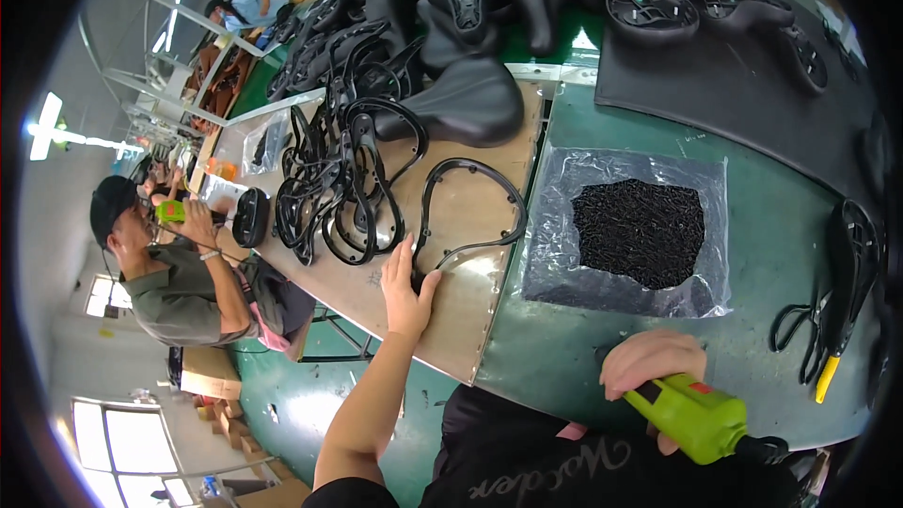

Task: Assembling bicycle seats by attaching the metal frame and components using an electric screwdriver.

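My left hand (406, 299) is at the narrow end of a black saddle-shaped ring frame (518, 212) on the brown board, the frame's tip between thumb and straight fingers. Close beside it lies a tangled heap of similar black frames (343, 179). In my right hand (656, 360), near the table's front edge, is a lime-green power screwdriver (698, 417) with a black cord end. Its tip is hidden by the hand. Beyond that hand, a clear plastic bag (555, 282) lies flat on the green table with a pile of small black pieces (640, 233) on it.
Black bicycle saddles (475, 99) crowd the far side, some on a dark mat (677, 85). At right lie scissors (809, 329), a yellow-handled tool (828, 378) and an upturned saddle (854, 263). A seated co-worker (179, 273) at left holds another green power tool (170, 212).
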A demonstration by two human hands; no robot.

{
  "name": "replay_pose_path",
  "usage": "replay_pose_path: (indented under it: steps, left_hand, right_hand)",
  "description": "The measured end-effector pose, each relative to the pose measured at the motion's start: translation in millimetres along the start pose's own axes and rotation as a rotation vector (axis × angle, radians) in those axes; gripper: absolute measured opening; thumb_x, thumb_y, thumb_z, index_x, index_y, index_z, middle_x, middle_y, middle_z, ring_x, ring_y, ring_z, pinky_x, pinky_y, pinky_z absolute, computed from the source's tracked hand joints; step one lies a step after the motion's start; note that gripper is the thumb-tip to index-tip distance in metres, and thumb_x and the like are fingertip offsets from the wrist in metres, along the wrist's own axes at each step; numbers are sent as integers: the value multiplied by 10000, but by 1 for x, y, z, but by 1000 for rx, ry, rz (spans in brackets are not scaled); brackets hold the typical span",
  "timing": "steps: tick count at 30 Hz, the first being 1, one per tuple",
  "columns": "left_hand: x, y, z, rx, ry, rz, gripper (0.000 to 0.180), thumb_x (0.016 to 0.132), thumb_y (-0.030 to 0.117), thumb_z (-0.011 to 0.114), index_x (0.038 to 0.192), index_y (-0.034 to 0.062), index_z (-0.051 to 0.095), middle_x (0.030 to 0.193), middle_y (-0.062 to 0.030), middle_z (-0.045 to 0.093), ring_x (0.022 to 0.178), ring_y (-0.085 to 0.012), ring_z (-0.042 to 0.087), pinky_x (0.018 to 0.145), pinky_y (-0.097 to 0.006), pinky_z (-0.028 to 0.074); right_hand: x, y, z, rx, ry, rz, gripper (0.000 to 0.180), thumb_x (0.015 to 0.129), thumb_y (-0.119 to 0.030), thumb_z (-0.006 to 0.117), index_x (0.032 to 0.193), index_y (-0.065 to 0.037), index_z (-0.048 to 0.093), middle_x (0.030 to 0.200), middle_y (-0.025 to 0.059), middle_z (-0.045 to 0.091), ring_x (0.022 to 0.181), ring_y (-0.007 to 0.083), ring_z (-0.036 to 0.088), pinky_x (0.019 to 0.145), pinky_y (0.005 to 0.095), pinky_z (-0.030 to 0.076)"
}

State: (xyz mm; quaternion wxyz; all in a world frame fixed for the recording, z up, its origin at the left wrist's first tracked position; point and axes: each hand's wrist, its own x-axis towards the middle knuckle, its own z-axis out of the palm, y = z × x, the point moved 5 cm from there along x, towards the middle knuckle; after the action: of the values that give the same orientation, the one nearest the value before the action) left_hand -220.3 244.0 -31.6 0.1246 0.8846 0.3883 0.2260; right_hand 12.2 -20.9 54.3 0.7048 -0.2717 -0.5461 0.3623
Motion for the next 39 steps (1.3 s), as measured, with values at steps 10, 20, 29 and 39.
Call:
replay_pose_path:
  steps: [10, 20, 29, 39]
  left_hand:
    - [-10, -14, -20, -63, 277, 18, 496, 849, 154, 569, 1319, 32, 464, 1276, -173, 497, 1192, -330, 429, 1035, -401, 308]
    - [152, 121, 17, -486, 120, 176, 346, 831, 110, 626, 1175, 85, 589, 1158, -88, 587, 1040, -218, 548, 872, -316, 437]
    - [347, 208, 171, -581, -223, -101, 580, 876, 504, 527, 1155, -3, 577, 1043, -149, 638, 836, -231, 645, 756, -340, 505]
    - [365, 285, 219, -1041, -881, -403, 283, 865, 236, 544, 987, -19, 550, 791, -154, 631, 589, -274, 645, 520, -347, 562]
  right_hand:
    - [-15, 6, -6, 80, 122, 180, 652, 657, -424, 817, 1047, 42, 579, 908, 152, 635, 859, 254, 620, 761, 355, 498]
    - [-8, -4, 0, -136, 183, 95, 369, 681, -151, 731, 1011, -31, 615, 840, 84, 638, 739, 206, 629, 671, 291, 480]
    - [-5, 12, -5, 37, 99, 104, 423, 712, -280, 732, 1009, -6, 607, 834, 128, 647, 749, 252, 640, 670, 322, 491]
    - [-18, 20, -25, 16, 17, -76, 745, 691, -469, 763, 1163, 37, 485, 912, 187, 584, 768, 320, 572, 727, 427, 463]
